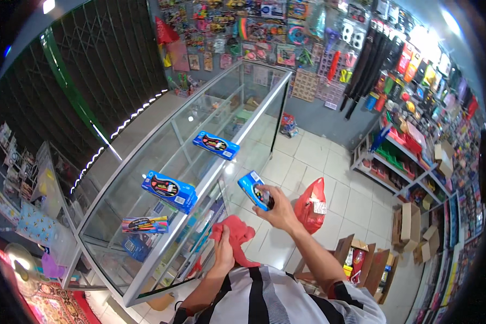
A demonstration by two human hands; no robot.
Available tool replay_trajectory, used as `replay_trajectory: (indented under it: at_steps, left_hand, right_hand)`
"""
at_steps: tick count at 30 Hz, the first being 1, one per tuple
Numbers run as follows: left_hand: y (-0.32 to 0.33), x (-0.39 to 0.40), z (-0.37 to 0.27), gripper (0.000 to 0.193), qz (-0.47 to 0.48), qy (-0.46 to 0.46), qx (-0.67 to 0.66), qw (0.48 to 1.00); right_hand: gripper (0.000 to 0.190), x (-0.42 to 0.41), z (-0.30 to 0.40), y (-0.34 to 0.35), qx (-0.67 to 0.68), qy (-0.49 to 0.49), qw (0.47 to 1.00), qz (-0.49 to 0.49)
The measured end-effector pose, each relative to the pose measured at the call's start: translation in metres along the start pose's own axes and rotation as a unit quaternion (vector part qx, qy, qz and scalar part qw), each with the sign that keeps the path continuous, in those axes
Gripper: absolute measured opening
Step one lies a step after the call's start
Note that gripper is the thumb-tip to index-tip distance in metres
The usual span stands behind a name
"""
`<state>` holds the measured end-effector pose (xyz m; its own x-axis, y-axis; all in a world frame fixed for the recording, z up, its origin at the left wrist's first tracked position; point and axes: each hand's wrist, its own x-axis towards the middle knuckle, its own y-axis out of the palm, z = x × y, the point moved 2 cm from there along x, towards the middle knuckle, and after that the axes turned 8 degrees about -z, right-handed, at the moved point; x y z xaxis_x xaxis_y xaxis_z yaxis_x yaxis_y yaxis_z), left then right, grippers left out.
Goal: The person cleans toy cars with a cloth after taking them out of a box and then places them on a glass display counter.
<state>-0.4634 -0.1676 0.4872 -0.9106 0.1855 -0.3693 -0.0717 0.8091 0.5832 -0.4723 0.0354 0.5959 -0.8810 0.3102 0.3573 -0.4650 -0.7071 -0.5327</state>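
Observation:
My right hand (277, 208) grips a blue printed box (251, 188) by its lower end, to the right of the glass display counter (243, 141). In my left hand (223, 251) is a crumpled red cloth (235, 237), near the counter's metal edge. On the glass top lies one blue box (216, 145) of similar look, and nearer to me a stack of blue boxes (170, 191). A multicoloured box (145, 224) rests on the glass close to the near left end. The underside of the held box is hidden.
A red plastic bag (310, 206) stands on the tiled floor to the right. Open cardboard boxes (358, 263) with packaged goods are beside me at the lower right. Shelving (401, 162) lines the right wall; packaged goods hang at the back. A folding metal gate (105, 60) closes the left side.

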Motion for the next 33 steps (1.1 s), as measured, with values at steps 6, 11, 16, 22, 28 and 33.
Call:
replay_trajectory:
  at_steps: [6, 11, 16, 22, 28, 33]
  left_hand:
    - [-0.008, 0.014, -0.031, 0.041, -0.002, -0.025, 0.072, 0.997]
    - [-0.019, 0.036, -0.033, 0.054, -0.003, -0.038, 0.129, 0.991]
    - [-0.018, 0.049, -0.038, 0.051, 0.002, -0.026, 0.152, 0.988]
    - [0.001, 0.06, -0.047, 0.042, 0.05, -0.04, 0.097, 0.993]
    - [0.06, 0.059, -0.06, 0.033, 0.021, 0.149, 0.109, 0.983]
    - [0.121, 0.06, -0.102, 0.027, -0.103, 0.457, 0.329, 0.82]
  right_hand:
    - [0.057, 0.123, 0.031, 0.044, -0.016, -0.078, 0.995, 0.055]
    - [0.053, 0.192, 0.042, 0.087, -0.039, -0.13, 0.988, 0.072]
    - [0.062, 0.214, 0.013, 0.118, -0.204, -0.136, 0.963, 0.115]
    - [0.074, 0.212, 0.014, 0.131, -0.264, -0.153, 0.943, 0.136]
    - [0.075, 0.218, 0.001, 0.116, -0.223, -0.17, 0.942, 0.184]
    - [0.076, 0.224, -0.018, 0.054, -0.155, -0.174, 0.951, 0.201]
